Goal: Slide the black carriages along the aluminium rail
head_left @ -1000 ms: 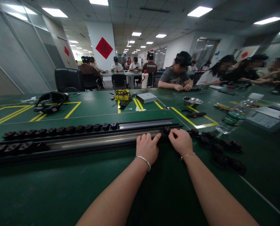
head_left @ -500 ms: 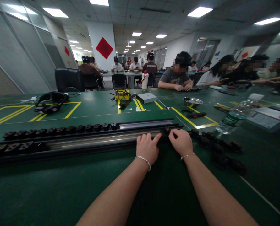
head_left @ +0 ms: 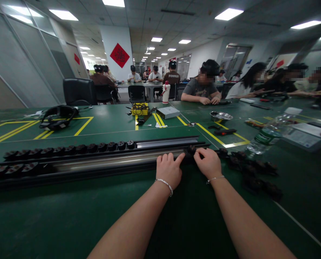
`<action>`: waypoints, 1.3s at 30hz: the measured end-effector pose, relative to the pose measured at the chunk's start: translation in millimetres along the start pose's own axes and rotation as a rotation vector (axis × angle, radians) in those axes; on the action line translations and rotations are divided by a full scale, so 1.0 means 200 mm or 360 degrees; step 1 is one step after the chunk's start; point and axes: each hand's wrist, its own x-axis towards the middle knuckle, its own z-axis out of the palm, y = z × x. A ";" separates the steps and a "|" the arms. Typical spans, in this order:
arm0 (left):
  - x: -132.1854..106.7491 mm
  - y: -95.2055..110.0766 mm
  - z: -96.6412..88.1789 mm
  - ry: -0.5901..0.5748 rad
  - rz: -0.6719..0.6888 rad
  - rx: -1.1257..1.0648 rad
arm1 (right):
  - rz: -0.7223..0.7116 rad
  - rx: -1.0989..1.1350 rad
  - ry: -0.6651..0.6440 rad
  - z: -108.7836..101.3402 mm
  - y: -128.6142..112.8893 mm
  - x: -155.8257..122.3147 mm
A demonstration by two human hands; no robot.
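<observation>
Two long black rails lie across the green table. The near rail (head_left: 101,163) has a silver channel and a few black socket modules at its left end. The far rail (head_left: 163,143) carries a row of several black modules (head_left: 68,149). My left hand (head_left: 169,169) rests on the near rail, its forefinger stretched toward a small black module (head_left: 190,149) at the rail's right end. My right hand (head_left: 208,162) pinches that module from the right. Loose black modules (head_left: 252,172) lie scattered on the table to the right of my right hand.
A plastic water bottle (head_left: 268,135) lies at the right beside papers (head_left: 303,135). Further back are a black headset (head_left: 57,117), a yellow box (head_left: 139,108), a white box (head_left: 168,112) and a metal bowl (head_left: 221,116). Several people sit at tables behind.
</observation>
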 end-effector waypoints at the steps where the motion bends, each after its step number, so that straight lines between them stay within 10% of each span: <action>1: 0.00 0.00 0.00 0.0008 -0.0002 0.0000 | 0.0001 -0.0001 0.0004 0.00 0.00 0.00; 39: 0.00 -0.01 0.01 0.0049 0.0037 0.0013 | 0.0059 0.0029 0.0099 0.01 0.01 0.00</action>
